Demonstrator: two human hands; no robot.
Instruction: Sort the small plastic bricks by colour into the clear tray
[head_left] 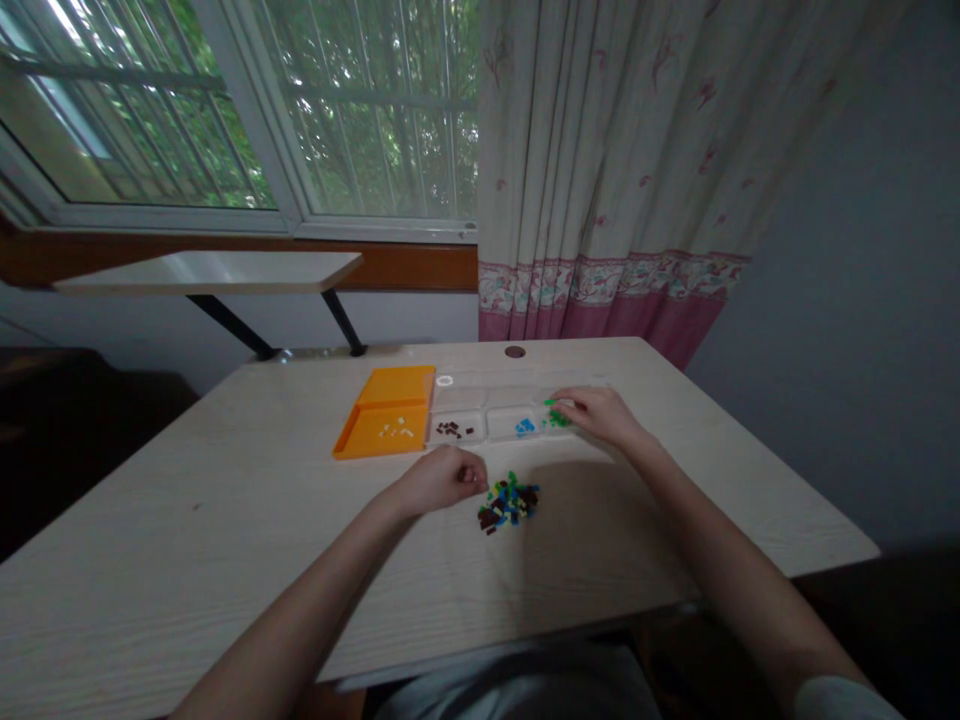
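My right hand (pixel 598 413) reaches over a clear compartment tray (pixel 486 424), its fingers pinched at a small green toy brick (pixel 550 402). Beneath the fingertips, other green bricks (pixel 557 419) lie in the right compartment. Blue bricks (pixel 525 427) sit in the middle compartment and dark brown ones (pixel 450 429) in the left. My left hand (pixel 444 478) rests curled at the left edge of a mixed pile of small bricks (pixel 510 503), brown, green, blue and yellow. Whatever its closed fingers hold is hidden.
An orange two-part tray (pixel 382 404) with several whitish bricks (pixel 397 429) adjoins the clear tray's left side. A raised shelf (pixel 217 272) on black legs stands at the table's back left. Behind the table are a window and a curtain (pixel 592 180). A round hole (pixel 515 352) pierces the tabletop.
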